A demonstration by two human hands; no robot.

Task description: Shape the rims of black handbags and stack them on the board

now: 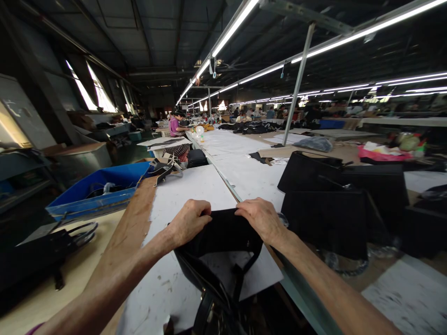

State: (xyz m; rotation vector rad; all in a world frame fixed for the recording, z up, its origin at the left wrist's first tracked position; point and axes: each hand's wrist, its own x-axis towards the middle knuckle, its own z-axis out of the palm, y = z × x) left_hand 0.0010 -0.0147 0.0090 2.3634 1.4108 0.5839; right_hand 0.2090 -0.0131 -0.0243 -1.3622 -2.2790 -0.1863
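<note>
My left fingers (203, 220), right fingers (245, 207) pinch black bag (223, 232) at far edge; uneven pull might skew it; dark lower folds (200, 271) unclear.

Room beyond left fingers (205, 207) over white paper (197, 181); black bags (323, 216) block way beside right fingers (244, 207).

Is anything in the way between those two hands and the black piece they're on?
No, nothing visible is in the way: the left hand and right hand each pinch the upper edge of the black piece directly.
</note>
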